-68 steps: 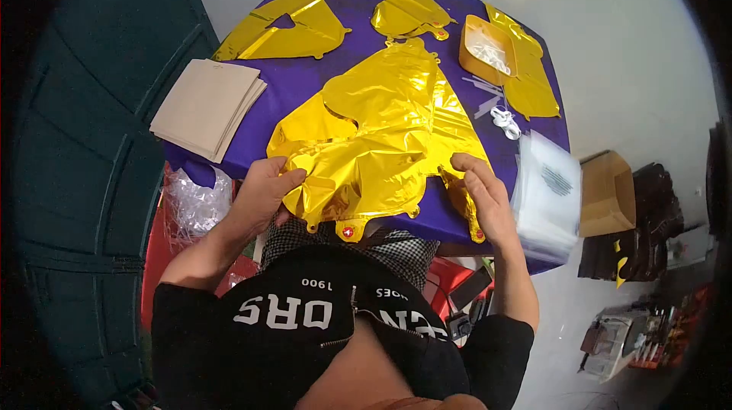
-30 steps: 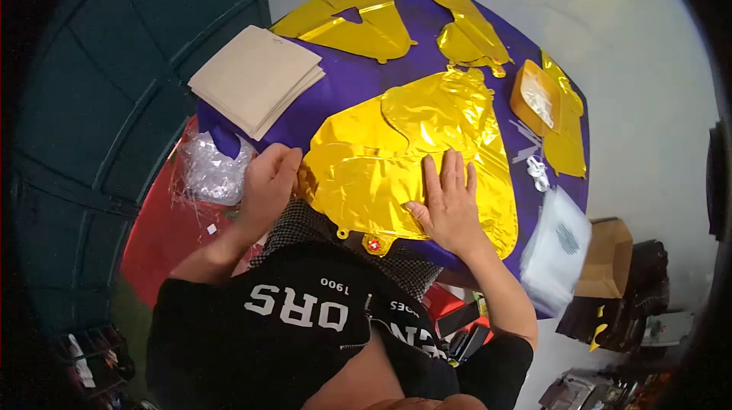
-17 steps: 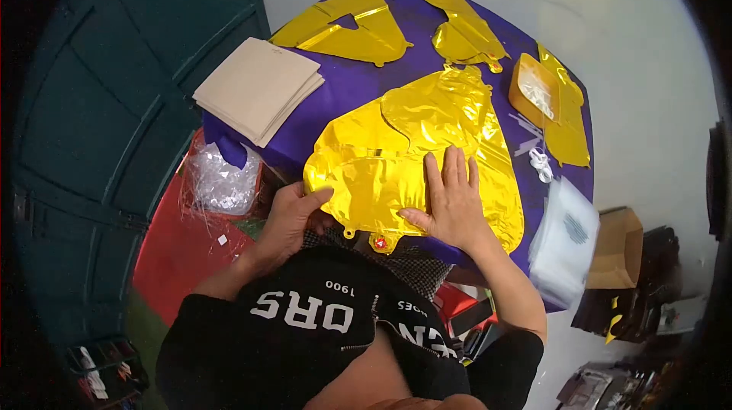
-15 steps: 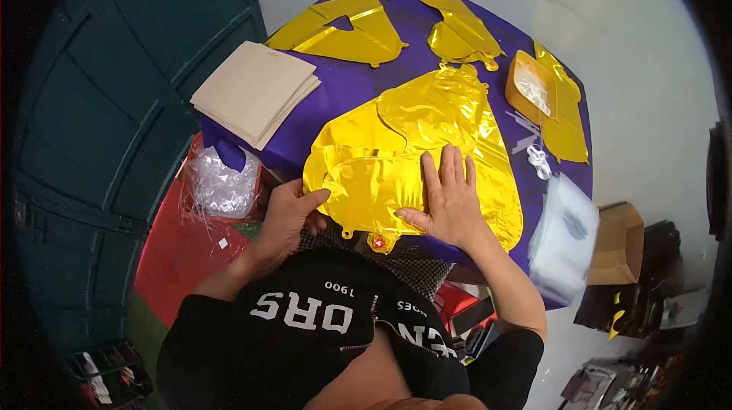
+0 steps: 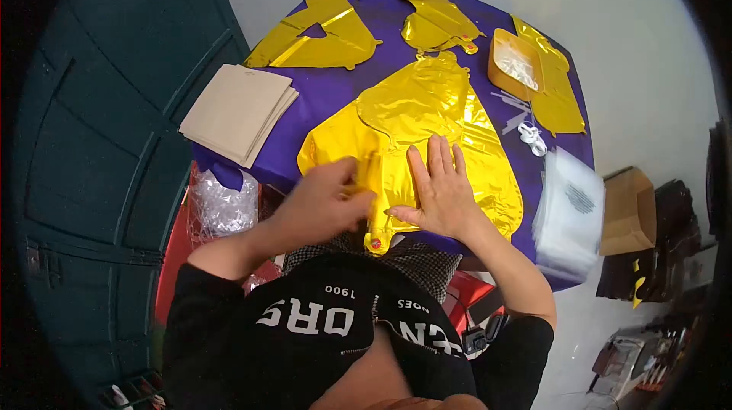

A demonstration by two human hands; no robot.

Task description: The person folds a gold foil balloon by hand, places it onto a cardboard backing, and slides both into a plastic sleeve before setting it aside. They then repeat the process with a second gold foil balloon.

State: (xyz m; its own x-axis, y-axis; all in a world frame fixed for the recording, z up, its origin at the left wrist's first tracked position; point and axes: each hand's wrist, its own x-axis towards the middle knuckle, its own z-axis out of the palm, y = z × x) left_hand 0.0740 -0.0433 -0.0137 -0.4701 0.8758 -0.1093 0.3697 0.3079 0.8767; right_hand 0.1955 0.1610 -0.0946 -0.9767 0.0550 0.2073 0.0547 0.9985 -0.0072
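Observation:
Gold foil sheets, which look like flat balloons [image 5: 415, 105], lie layered at the near side of the purple cloth [image 5: 335, 90]. My right hand [image 5: 444, 195] presses flat on the foil with its fingers spread. My left hand [image 5: 324, 200], blurred by motion, has its fingers closed on the left edge of the top foil, which is folded over towards the middle. Just below the fold is a tab with a red dot [image 5: 376, 243].
Brown paper sheets [image 5: 236, 112] are stacked at left. Further foil shapes [image 5: 328, 32] lie at the back. At right are a yellow box [image 5: 515, 67], white string [image 5: 531, 138] and clear plastic bags [image 5: 570, 212]. Beyond the table stands an open cardboard box [image 5: 629, 210].
My left hand has moved right and up from the foil's left edge, bringing that edge inward. My right hand stays flat on the foil. The view has shifted slightly.

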